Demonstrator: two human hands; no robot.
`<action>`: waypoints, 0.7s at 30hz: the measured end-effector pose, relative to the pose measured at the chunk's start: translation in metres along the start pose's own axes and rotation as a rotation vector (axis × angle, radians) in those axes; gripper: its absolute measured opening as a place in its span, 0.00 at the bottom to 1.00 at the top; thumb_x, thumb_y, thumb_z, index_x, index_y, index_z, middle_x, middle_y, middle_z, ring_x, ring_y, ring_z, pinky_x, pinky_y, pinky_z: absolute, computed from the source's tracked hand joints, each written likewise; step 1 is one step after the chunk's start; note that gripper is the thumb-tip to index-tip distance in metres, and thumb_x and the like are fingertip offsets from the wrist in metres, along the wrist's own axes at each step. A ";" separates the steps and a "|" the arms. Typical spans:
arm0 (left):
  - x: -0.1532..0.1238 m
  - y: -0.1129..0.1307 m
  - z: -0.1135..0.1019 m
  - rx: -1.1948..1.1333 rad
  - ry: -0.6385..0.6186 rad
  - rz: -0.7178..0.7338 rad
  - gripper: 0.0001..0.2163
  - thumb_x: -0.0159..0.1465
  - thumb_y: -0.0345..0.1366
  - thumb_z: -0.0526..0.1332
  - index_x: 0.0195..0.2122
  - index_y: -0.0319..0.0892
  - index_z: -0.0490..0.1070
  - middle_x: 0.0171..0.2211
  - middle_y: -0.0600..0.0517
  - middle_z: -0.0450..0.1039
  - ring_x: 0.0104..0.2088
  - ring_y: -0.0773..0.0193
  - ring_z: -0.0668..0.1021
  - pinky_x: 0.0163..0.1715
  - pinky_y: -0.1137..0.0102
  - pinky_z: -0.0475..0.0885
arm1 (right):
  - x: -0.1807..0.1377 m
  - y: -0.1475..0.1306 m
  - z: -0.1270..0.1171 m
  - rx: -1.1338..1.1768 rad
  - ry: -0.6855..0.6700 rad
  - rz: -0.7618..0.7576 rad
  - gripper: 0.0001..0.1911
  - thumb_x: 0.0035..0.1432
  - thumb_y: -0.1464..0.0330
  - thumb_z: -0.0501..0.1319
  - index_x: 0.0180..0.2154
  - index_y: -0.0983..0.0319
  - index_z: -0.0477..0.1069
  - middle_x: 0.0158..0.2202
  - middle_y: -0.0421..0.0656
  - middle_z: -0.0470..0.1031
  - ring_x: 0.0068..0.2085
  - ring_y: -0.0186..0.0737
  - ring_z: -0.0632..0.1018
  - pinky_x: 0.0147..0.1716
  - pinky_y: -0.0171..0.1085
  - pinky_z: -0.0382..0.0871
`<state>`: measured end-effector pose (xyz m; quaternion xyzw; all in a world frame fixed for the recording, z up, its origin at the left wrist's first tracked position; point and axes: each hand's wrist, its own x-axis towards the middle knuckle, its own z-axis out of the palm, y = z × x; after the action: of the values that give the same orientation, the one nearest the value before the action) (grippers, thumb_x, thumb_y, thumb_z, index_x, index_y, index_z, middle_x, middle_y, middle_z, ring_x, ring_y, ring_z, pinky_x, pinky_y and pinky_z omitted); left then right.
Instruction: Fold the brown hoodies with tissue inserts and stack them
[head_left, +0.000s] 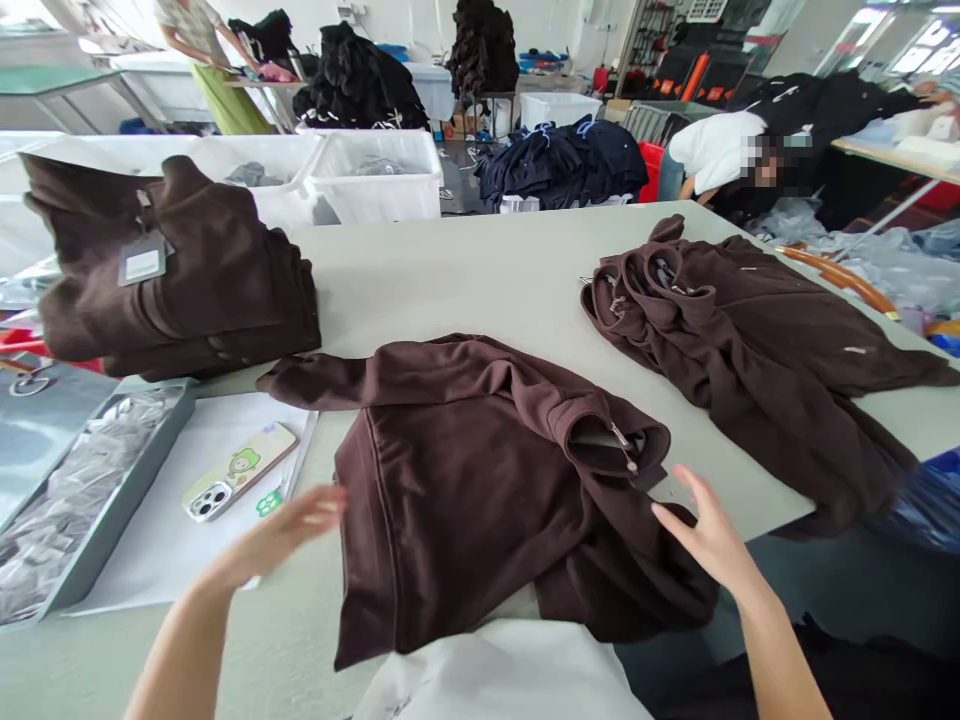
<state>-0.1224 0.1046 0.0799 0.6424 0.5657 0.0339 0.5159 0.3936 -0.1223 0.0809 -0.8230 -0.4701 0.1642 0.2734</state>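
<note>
A dark brown sweatshirt (465, 500) lies spread on the pale table in front of me, its collar at the right with a zip pull and one sleeve stretched to the left. My left hand (292, 525) hovers by its left hem, fingers extended and slightly blurred, holding nothing. Over the sleeve at the right, my right hand (709, 535) has thumb and fingers apart and is empty. Whether either hand touches the cloth, I cannot tell.
Folded brown garments with a tag (225, 270) are stacked at the left. More brown sweatshirts (750, 320) lie at the right. A phone (240, 470) rests on white paper (142, 560) beside a grey tray (124, 540) of small plastic packets. Two people work in the background.
</note>
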 end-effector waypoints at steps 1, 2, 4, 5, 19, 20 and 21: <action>0.017 0.002 -0.002 -0.010 0.189 -0.044 0.28 0.49 0.58 0.57 0.44 0.43 0.69 0.45 0.44 0.72 0.45 0.55 0.74 0.46 0.64 0.69 | 0.012 -0.016 0.007 -0.049 0.078 -0.110 0.36 0.53 0.54 0.58 0.60 0.59 0.51 0.60 0.51 0.58 0.60 0.54 0.62 0.56 0.53 0.60; 0.035 0.005 -0.003 0.000 0.339 -0.112 0.29 0.51 0.59 0.54 0.43 0.40 0.68 0.44 0.42 0.72 0.44 0.53 0.75 0.45 0.63 0.69 | 0.024 -0.033 0.016 -0.101 0.118 -0.218 0.38 0.53 0.54 0.58 0.61 0.60 0.49 0.60 0.53 0.56 0.61 0.56 0.59 0.57 0.54 0.57; 0.069 0.016 0.003 0.048 0.468 -0.208 0.31 0.53 0.60 0.52 0.42 0.35 0.67 0.42 0.36 0.72 0.43 0.47 0.75 0.44 0.58 0.69 | 0.046 -0.066 0.045 -0.209 0.113 -0.398 0.41 0.50 0.54 0.61 0.60 0.64 0.50 0.61 0.57 0.54 0.61 0.60 0.56 0.57 0.56 0.55; 0.082 0.022 0.008 0.080 0.494 -0.239 0.32 0.53 0.60 0.52 0.43 0.33 0.67 0.42 0.34 0.72 0.44 0.45 0.75 0.44 0.56 0.69 | 0.056 -0.078 0.063 -0.256 0.086 -0.455 0.40 0.50 0.55 0.62 0.59 0.65 0.51 0.60 0.59 0.54 0.61 0.62 0.57 0.56 0.57 0.57; 0.079 0.015 0.062 0.144 0.697 -0.313 0.30 0.56 0.62 0.51 0.48 0.42 0.62 0.39 0.41 0.74 0.41 0.45 0.76 0.39 0.57 0.69 | 0.051 -0.123 0.060 -0.071 -0.419 -0.596 0.07 0.49 0.72 0.55 0.31 0.56 0.59 0.26 0.39 0.70 0.26 0.41 0.73 0.26 0.38 0.67; 0.078 0.014 0.063 0.146 0.694 -0.316 0.30 0.57 0.61 0.50 0.49 0.42 0.61 0.40 0.41 0.74 0.42 0.45 0.76 0.39 0.57 0.69 | 0.056 -0.126 0.045 -0.077 -0.450 -0.571 0.07 0.49 0.72 0.55 0.32 0.55 0.59 0.26 0.39 0.70 0.27 0.41 0.73 0.27 0.39 0.67; 0.077 0.013 0.063 0.149 0.696 -0.318 0.29 0.57 0.61 0.49 0.50 0.42 0.61 0.41 0.41 0.74 0.42 0.45 0.76 0.40 0.57 0.69 | 0.068 -0.127 0.027 -0.096 -0.428 -0.518 0.07 0.50 0.71 0.56 0.33 0.55 0.60 0.28 0.40 0.72 0.29 0.42 0.74 0.28 0.39 0.67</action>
<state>-0.0459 0.1262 0.0181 0.5327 0.8002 0.1284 0.2437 0.3270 -0.0035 0.1348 -0.6352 -0.7174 0.2358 0.1621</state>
